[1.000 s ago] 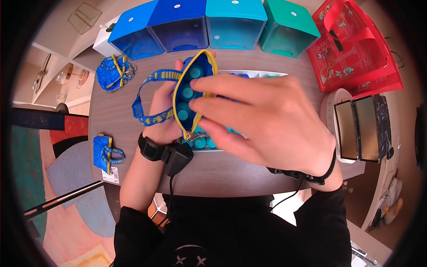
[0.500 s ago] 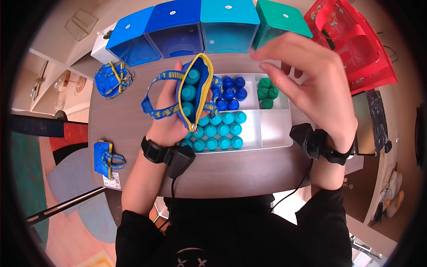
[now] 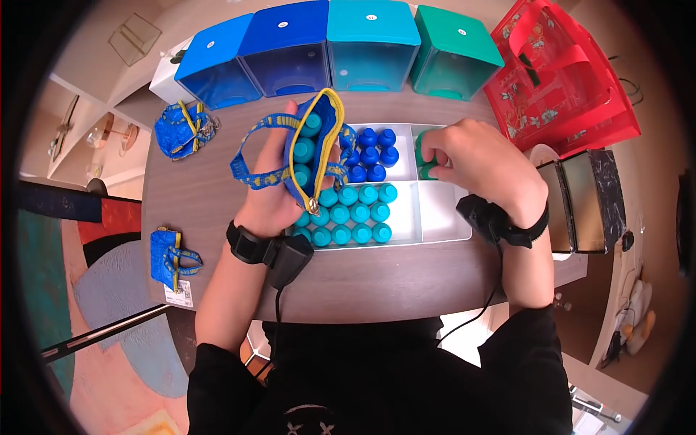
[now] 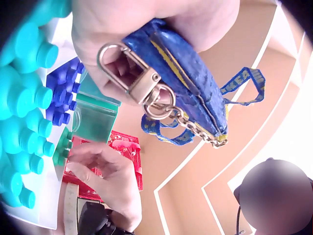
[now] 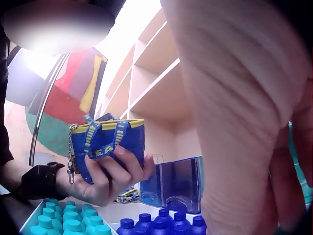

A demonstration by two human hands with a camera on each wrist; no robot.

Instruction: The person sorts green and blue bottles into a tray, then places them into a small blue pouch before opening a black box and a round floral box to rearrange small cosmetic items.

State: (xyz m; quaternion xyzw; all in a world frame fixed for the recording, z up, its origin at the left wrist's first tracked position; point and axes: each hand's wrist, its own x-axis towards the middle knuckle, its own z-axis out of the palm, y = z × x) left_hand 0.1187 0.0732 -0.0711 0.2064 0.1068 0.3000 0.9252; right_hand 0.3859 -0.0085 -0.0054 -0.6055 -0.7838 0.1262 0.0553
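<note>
My left hand (image 3: 272, 199) holds up a blue pouch (image 3: 331, 119) with a yellow-edged, unzipped mouth; several teal bottles (image 3: 304, 151) stand inside. In the right wrist view the fingers of this hand (image 5: 107, 181) curl around the pouch's (image 5: 137, 139) underside. A metal clip (image 4: 144, 85) and chain hang from it in the left wrist view. My right hand (image 3: 482, 156) is over the green bottles (image 3: 424, 171) in the tray's far right compartment. Its thumb and fingers are bent at the green bottles (image 4: 61, 152); whether they pinch one is unclear.
The white divided tray (image 3: 444, 210) also contains blue bottles (image 3: 369, 156) and teal bottles (image 3: 359, 212). Four coloured bins (image 3: 373, 65) line the back. Two blue pouches (image 3: 174, 130) (image 3: 165, 254) lie at left. A red bag (image 3: 565, 94) and a mirrored case (image 3: 580, 206) are at right.
My right hand has left the mouth of the pouch, swung out to the right, then come down to the green bottles. My left hand still holds the pouch, now slightly lower.
</note>
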